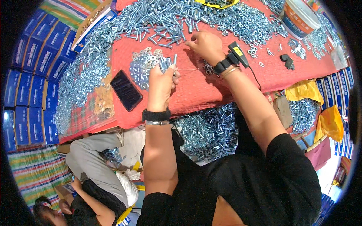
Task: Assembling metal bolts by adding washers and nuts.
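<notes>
My left hand (161,81) is closed around a small bunch of silver bolts (164,64), their shanks sticking up past the thumb. Just left of it, a pile of flat washers (141,69) lies on the red cloth (196,90). Beyond, my right hand (205,46) reaches to the near edge of a large heap of loose bolts (162,19). Its thumb and forefinger look slightly apart, with nothing visible between them; the other fingers are partly hidden. A thin pale strand runs between my left hand and right wrist.
A black phone (126,90) lies left of my left forearm. Nuts (249,24) spread behind my right hand, near a white-lidded bucket (299,19). A black corded device (238,55) sits by my right wrist. Blue boxes (30,90) are stacked left; another person (86,199) sits lower left.
</notes>
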Demonstrator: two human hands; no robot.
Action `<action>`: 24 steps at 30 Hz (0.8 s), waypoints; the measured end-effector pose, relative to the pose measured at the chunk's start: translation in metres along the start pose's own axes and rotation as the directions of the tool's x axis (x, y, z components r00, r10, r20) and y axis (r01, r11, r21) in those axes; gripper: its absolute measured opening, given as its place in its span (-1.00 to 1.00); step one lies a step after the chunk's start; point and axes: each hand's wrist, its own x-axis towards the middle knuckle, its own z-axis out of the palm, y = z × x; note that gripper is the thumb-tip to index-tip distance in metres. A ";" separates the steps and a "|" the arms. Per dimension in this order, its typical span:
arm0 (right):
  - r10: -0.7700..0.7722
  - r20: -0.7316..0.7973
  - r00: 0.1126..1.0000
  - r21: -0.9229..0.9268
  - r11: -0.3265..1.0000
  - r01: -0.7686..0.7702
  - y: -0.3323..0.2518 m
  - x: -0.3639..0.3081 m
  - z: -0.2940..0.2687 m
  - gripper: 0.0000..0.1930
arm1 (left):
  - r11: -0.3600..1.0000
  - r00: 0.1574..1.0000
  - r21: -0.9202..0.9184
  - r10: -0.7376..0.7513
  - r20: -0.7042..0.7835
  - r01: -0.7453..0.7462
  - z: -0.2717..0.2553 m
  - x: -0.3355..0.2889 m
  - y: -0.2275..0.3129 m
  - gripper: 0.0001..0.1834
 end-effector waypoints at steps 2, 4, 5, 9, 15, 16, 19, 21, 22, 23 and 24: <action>0.032 0.056 0.998 -0.084 0.996 -0.027 -0.005 0.006 0.010 -0.59 | 0.999 1.000 -0.040 0.007 -0.012 -0.007 -0.001 -0.001 0.000 -0.91; 0.035 0.041 0.999 -0.091 0.995 -0.031 -0.004 0.011 0.024 -0.57 | 1.000 1.000 -0.025 0.003 -0.016 -0.003 -0.002 -0.003 0.001 -0.91; 0.043 0.014 0.999 -0.109 0.993 -0.041 -0.003 0.012 0.030 -0.58 | 1.000 1.000 -0.016 -0.008 -0.007 0.008 -0.003 -0.003 0.001 -0.91; 0.075 -0.015 0.997 -0.140 0.987 -0.076 0.003 0.022 0.046 -0.62 | 0.999 1.000 -0.035 -0.026 0.013 0.026 -0.007 -0.004 0.001 -0.91; 0.189 0.069 0.980 -0.131 0.975 -0.179 0.004 0.019 0.023 -0.72 | 0.995 0.999 -0.098 -0.034 0.011 0.035 -0.016 -0.002 -0.002 -0.90; 0.187 0.067 0.980 -0.134 0.975 -0.177 0.004 0.015 0.016 -0.72 | 0.993 1.000 -0.113 -0.023 0.007 0.023 -0.017 -0.001 -0.003 -0.89; 0.176 0.243 0.954 0.027 0.982 -0.188 -0.004 0.006 -0.010 -0.72 | 0.987 0.999 -0.156 -0.032 -0.010 0.030 -0.021 0.001 -0.008 -0.89; 0.093 0.291 0.952 0.068 0.991 -0.117 -0.003 -0.004 -0.021 -0.71 | 0.986 0.999 -0.157 -0.049 0.003 0.049 -0.022 0.001 -0.006 -0.90; 0.008 0.337 0.942 0.116 0.992 -0.050 -0.004 -0.010 -0.026 -0.71 | 0.986 0.998 -0.154 -0.069 0.014 0.070 -0.023 0.001 -0.004 -0.91; -0.025 0.369 0.929 0.089 0.996 -0.008 -0.011 -0.018 -0.035 -0.73 | 0.986 0.998 -0.154 -0.067 0.013 0.069 -0.023 0.000 -0.002 -0.91; -0.025 0.370 0.929 0.092 0.996 -0.009 -0.014 -0.026 -0.036 -0.73 | 0.986 0.998 -0.154 -0.067 0.014 0.069 -0.024 0.000 -0.001 -0.91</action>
